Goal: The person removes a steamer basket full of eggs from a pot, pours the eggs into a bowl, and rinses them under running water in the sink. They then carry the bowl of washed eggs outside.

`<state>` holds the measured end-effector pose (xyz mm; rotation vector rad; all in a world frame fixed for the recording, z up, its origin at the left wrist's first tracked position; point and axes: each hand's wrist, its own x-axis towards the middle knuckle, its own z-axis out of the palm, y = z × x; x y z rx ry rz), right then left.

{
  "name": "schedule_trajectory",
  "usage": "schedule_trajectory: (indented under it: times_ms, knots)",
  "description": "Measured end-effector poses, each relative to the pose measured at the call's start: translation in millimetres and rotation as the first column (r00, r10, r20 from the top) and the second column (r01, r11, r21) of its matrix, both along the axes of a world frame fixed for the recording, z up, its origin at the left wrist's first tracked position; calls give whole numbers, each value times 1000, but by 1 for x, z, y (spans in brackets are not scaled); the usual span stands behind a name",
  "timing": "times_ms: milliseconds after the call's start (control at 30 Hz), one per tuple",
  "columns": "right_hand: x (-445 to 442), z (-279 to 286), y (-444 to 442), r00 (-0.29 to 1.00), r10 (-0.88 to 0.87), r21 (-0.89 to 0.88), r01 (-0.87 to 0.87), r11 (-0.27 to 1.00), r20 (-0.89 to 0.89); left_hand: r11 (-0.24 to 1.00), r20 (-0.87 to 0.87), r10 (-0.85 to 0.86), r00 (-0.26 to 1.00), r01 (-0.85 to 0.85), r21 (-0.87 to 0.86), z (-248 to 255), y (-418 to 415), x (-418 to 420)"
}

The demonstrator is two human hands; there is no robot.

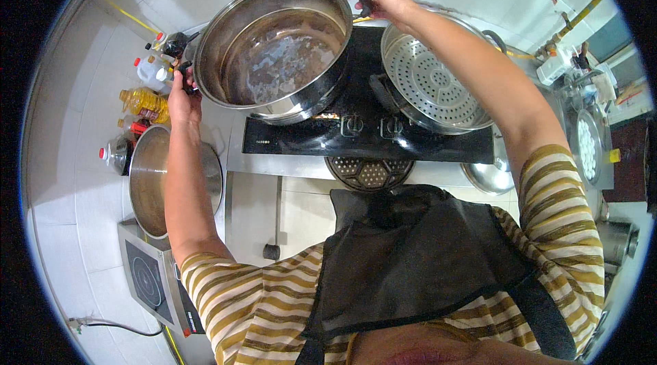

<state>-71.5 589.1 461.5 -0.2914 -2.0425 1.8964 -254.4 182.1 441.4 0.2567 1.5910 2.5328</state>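
Observation:
A large stainless steel pot (287, 65), stained and blotched inside, is tilted over the left side of the black gas cooktop (303, 140). My left hand (186, 98) grips its black side handle at the left. On the opposite side, my right hand (382, 0) has hold of the other black handle. Whether the pot's base touches the hob cannot be told. To the right, partly behind my right forearm, a second steel pot with a perforated steamer tray (436, 75) rests on the cooktop.
A deep steel pot (149, 180) stands on the left counter, near oil and sauce bottles (146, 104). An induction cooker (146, 272) is at the lower left. At the far right, a round tray (587, 144) bears several white round items. A metal lid (490, 177) lies by the cooktop's right front.

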Motion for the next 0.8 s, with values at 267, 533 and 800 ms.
schedule_trajectory:
  times_ms: [267,533,800]
  knots:
    - [19,19,13,996,62,237,-77,969,68,993,-5,12,1000,-13,-120,0,-8,-7]
    - [164,-27,237,641,-767,882,373,289,-20,757,-694,336,637,-621,-203,-22,18,138]
    - [251,-93,245,690,-574,166,566,808,441,924,268,-311,912,356,-141,-95,167,278]
